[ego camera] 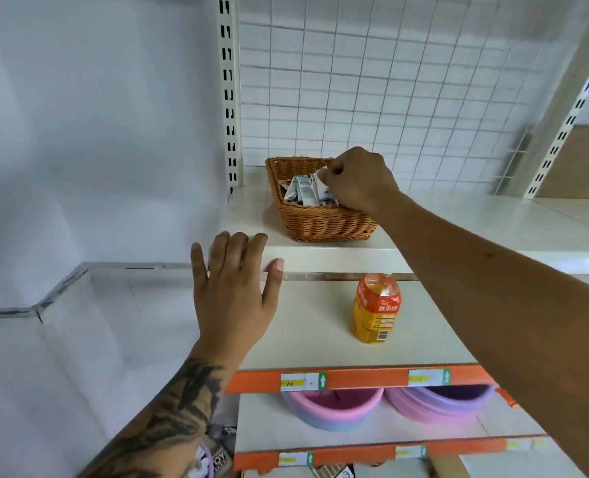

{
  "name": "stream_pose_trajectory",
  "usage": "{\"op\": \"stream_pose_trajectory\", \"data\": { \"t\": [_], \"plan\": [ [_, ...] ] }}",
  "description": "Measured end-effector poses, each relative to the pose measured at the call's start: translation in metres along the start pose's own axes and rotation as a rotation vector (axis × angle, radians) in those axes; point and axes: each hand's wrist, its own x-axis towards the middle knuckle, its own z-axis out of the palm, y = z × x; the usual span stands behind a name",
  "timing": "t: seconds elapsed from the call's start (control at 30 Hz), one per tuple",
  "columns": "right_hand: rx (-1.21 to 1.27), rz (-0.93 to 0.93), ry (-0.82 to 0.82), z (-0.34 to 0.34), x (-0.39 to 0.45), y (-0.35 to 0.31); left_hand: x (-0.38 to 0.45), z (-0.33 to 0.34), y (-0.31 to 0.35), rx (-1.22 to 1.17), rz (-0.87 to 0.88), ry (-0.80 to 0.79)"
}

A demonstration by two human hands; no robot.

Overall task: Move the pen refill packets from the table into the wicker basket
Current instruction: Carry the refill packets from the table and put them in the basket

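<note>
The right hand [356, 182] pinches a pen refill packet [320, 179] over the wicker basket [320, 222] on the upper shelf [337, 258] — placing step, release likely next — while the left hand [234, 298] rests spread-fingered on the shelf's near-left edge.

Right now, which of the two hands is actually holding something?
The right hand, reaching into the basket: its fingers pinch a packet. The left hand only rests open on the shelf edge, holding nothing.
</note>
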Motion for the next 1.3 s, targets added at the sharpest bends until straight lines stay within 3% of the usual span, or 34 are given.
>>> {"op": "stream_pose_trajectory", "data": {
  "t": [0.2, 0.4, 0.6, 0.63, 0.7, 0.8, 1.07, 1.3],
  "plan": [
    [-0.098, -0.273, 0.194, -0.001, -0.086, 0.027, -0.040, -0.021, 0.014, 0.042, -0.072, -0.165],
    [-0.112, -0.340, 0.096, 0.026, -0.169, 0.070, -0.134, -0.069, 0.068, -0.030, -0.303, -0.325],
    [0.049, -0.518, -0.269, 0.075, -0.314, 0.071, -0.282, -0.106, 0.097, 0.153, -0.530, -0.426],
    [0.077, -0.617, -0.364, 0.083, -0.359, 0.059, -0.327, -0.127, 0.099, 0.229, -0.647, -0.481],
    [0.077, -0.637, -0.446, 0.093, -0.394, 0.063, -0.365, -0.130, 0.103, 0.259, -0.648, -0.560],
    [0.118, -0.775, -0.574, 0.103, -0.479, 0.052, -0.451, -0.172, 0.109, 0.299, -0.844, -0.662],
    [0.154, -1.120, -0.851, 0.072, -0.702, 0.005, -0.674, -0.304, 0.143, 0.370, -1.306, -0.603],
    [0.069, -1.417, -1.055, 0.030, -0.930, -0.047, -0.865, -0.441, 0.196, 0.357, -1.648, -0.460]
  ]
}}
